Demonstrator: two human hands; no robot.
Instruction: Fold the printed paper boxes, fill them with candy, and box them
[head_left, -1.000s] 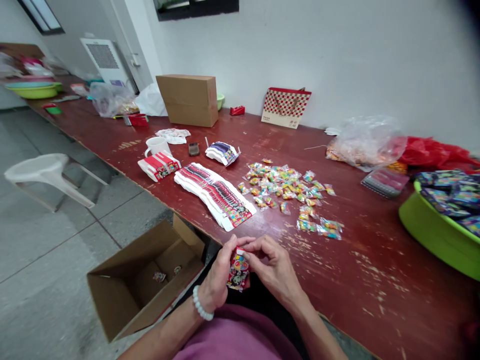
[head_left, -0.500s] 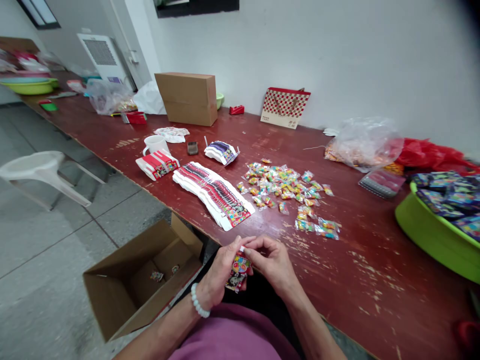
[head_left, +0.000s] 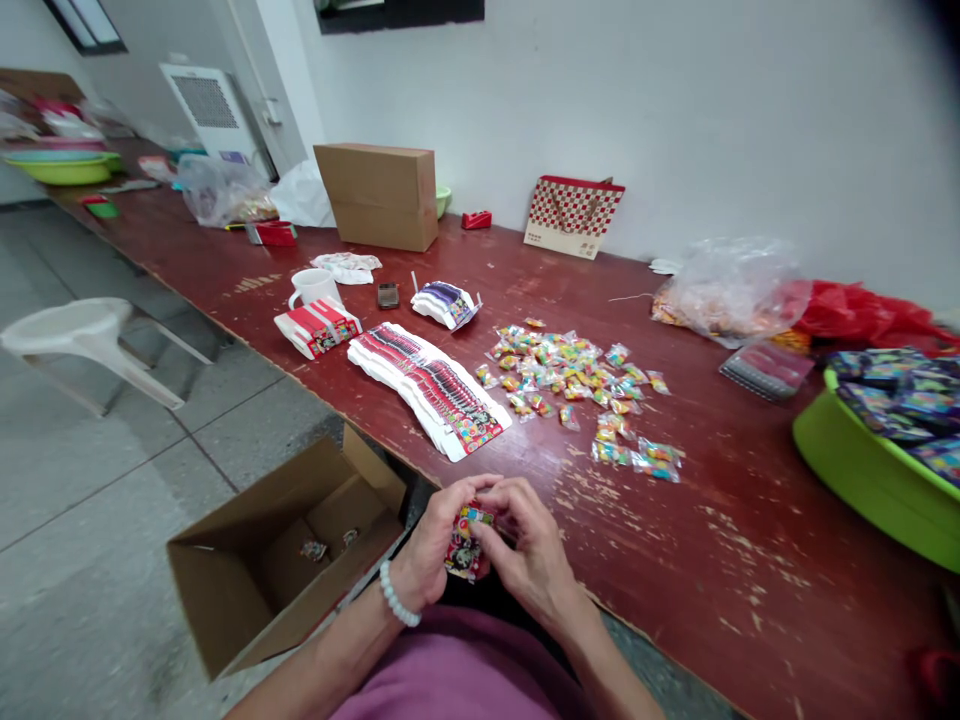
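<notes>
At 6 o'clock, just off the red tabletop edge, left hand and right hand both grip closed on 1 small printed packet, partly hidden by fingers. At 8 o'clock, an open cardboard box holds 2 tiny packets. At 3 o'clock, a green basin, cut off, holds dark packets.

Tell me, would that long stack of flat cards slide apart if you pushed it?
Probably. The cards already lie fanned out, overlapping loosely, so a push would likely spread them further. They look thin and glossy, so likely light, bendy and slippery on the table.
</notes>
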